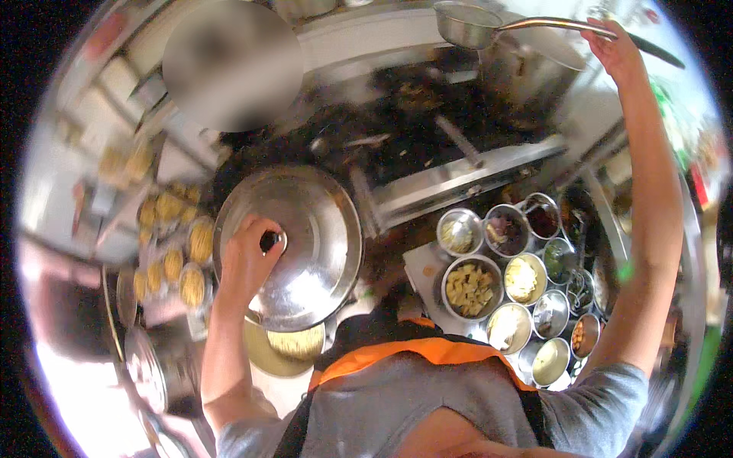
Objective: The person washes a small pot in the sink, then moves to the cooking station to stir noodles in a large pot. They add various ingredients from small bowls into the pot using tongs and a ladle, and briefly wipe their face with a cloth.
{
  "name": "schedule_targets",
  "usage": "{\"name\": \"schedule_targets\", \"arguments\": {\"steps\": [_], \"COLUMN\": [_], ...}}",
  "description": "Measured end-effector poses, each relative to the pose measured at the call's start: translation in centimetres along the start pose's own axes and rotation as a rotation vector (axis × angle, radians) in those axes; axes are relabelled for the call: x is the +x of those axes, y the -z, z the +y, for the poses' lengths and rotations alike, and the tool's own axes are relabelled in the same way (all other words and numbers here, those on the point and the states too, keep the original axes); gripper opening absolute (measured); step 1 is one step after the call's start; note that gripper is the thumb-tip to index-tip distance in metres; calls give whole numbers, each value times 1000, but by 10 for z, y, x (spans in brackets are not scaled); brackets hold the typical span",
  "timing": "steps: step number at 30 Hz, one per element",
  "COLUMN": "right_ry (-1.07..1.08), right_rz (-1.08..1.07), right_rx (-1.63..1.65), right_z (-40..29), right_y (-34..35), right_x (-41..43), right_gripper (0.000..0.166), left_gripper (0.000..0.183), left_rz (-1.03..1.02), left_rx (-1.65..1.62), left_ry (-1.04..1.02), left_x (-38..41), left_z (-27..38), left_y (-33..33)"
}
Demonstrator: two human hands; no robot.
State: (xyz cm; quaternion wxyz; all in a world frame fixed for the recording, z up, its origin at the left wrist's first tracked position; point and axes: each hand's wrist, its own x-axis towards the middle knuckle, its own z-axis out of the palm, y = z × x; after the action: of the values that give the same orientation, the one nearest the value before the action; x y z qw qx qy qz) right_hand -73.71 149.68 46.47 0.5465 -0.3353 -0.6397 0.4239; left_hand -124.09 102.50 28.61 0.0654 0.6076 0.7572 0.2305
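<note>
My left hand [249,255] grips the dark knob [270,241] of a wide, domed metal lid [309,275]. What lies under the lid is hidden. Just below its near rim shows a round basin [260,352] with pale yellow food in it. At the upper right, my right hand [615,51] is raised and closed around the long handle [544,23] of a small, deep metal pan [467,28]. The pan is up over the far side of the stove [424,109], near a large pot [509,86].
Metal bowls hold food to my right, among them cut pale chunks [471,289], a creamy yellow food [521,277] and orange pieces [585,336]. At left lie several yellow noodle-like portions [192,284]. A steel ledge [469,174] edges the stove. A blurred patch hides the upper left.
</note>
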Motion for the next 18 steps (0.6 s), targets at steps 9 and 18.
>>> {"name": "schedule_targets", "arguments": {"steps": [9,18], "right_ry": [-238,-278], "right_rz": [-184,-332], "right_rx": [349,273], "right_z": [66,66], "right_y": [-249,-405], "right_x": [-96,-144], "right_gripper": [32,27], "left_gripper": [20,21], "left_rz": [161,266], "left_rx": [122,110], "left_ry": [258,462], "left_x": [-128,-182], "left_z": [-42,-90], "left_y": [43,54]}}
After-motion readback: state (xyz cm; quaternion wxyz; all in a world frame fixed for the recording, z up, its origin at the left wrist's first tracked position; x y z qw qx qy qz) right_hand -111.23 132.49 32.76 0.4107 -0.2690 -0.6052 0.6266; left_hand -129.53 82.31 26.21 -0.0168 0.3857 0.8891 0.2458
